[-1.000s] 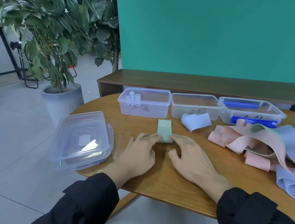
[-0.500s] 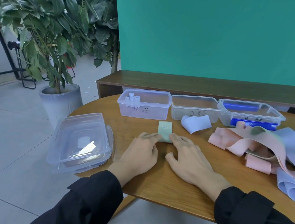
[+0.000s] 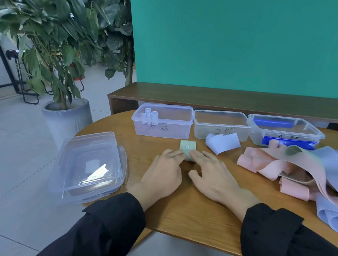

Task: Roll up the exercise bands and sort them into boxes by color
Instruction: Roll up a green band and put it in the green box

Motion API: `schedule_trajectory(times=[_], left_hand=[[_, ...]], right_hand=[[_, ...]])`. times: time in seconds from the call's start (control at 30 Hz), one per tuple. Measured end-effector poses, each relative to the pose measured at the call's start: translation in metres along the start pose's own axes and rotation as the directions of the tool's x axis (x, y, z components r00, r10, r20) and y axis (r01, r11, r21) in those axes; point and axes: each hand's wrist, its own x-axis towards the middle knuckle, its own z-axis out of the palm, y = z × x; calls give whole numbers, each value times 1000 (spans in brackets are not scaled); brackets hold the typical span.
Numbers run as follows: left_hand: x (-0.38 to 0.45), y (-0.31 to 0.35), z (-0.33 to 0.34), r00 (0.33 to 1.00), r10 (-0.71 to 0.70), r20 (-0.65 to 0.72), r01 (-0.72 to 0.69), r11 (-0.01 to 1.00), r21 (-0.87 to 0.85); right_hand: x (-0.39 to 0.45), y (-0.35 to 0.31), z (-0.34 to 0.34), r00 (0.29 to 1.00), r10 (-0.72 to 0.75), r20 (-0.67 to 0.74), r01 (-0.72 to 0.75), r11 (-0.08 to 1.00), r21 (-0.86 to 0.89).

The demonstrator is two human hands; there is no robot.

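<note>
Round wooden table (image 3: 187,215): before the clear plastic box (image 3: 162,121), our flat-fingered left hand (image 3: 163,172) and right hand (image 3: 211,176) press the pale green elastic band (image 3: 187,147), gripping nothing, so the roll may spring loose.

both hands are laid palm down, side by side, with the fingers stretched forward and only slightly bent. the left hand (image 3: 165,168) is angled a little to the right and the right hand (image 3: 213,175) a little to the left, so that the fingertips are brought almost together, with the right thumb spread toward the left hand. both forearms are covered in black sleeves (image 3: 112,225) to the wrists.
</note>
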Motion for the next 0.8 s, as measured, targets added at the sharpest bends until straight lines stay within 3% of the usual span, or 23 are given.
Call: schedule_trajectory(times=[0.13,0.27,0.47,0.6,0.7,0.8], left_hand=[[6,3,1,999,-28,33,26,999,45],[13,3,3,998,-52,40,51,998,21],[25,2,9,993,-104,62,102,994,38],[31,0,12,997,-78,-10,78,997,-4],[33,2,11,993,-103,48,102,994,33],[39,2,12,989,-135,58,130,988,81]], right_hand=[[10,5,0,1000,-2,13,2,1000,16],[10,3,2,997,-51,-60,52,999,8],[20,10,3,999,-31,-13,31,999,8],[33,18,0,1000,-28,5,28,1000,6],[41,19,-1,1000,-21,21,20,999,46],[41,17,0,998,-24,-65,29,996,81]])
